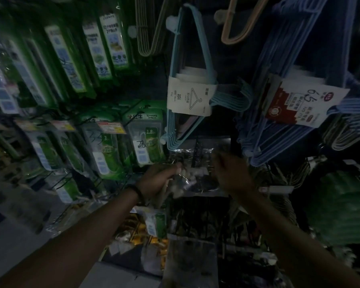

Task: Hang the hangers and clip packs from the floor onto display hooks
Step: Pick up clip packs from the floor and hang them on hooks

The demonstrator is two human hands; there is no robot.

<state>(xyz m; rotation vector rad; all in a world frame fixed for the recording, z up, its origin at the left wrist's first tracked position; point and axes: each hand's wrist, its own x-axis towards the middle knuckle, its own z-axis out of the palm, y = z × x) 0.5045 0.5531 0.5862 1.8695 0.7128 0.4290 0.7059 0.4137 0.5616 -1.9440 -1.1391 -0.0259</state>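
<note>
**A:** Clear plastic, centre of frame. Is that the clip pack?

**B:** Yes. My left hand grips its left edge, fingers curled round it. The contents are blurred and the light is dim.

**A:** Right hand?

**B:** My right hand is at the pack's right edge, motion-blurred, back toward the camera. I cannot tell whether it grips.

**A:** Above?

**B:** A bundle of light blue hangers hangs just above the pack. The darker blue hangers, upper right, are cut off by the frame's top edge.
</note>
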